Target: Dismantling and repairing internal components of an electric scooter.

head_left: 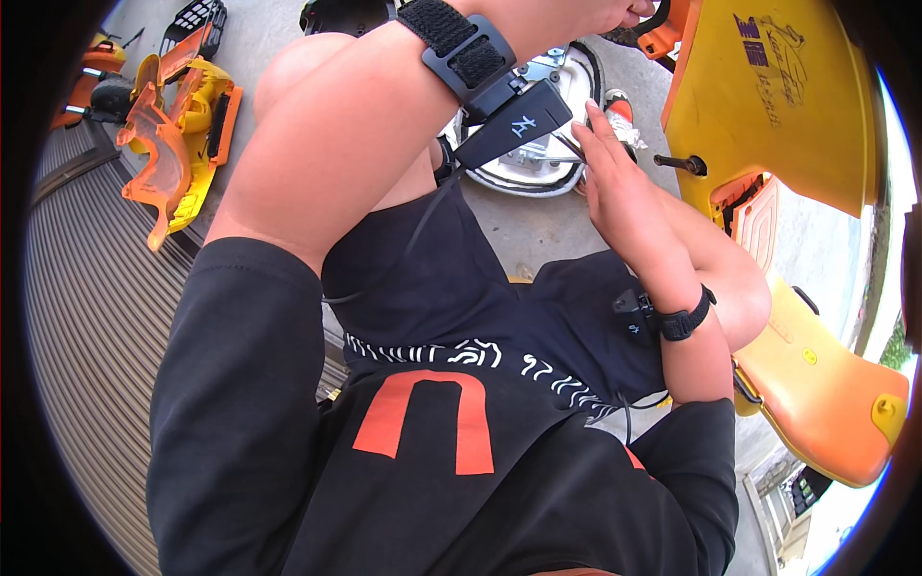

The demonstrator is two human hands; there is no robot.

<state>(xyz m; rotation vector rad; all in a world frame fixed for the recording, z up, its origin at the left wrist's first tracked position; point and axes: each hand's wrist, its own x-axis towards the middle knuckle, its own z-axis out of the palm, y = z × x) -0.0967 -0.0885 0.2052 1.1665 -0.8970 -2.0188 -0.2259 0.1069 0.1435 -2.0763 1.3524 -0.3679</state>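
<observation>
The left hand (pixel 634 12), mostly cropped at the upper edge, is near an orange part (pixel 670 34); its grip is indeterminable. The right hand (pixel 619 187) has extended fingers (any hold on the adjacent thin rod (pixel 569 145) cannot be confirmed). Beyond it, a white oval housing (pixel 523 179) rests on the ground (pixel 499 227).

From here I see a white rounded shell (pixel 576 88), black-rimmed, metal parts (pixel 549 63) inside, partly hidden, on the ground (pixel 504 226)
</observation>
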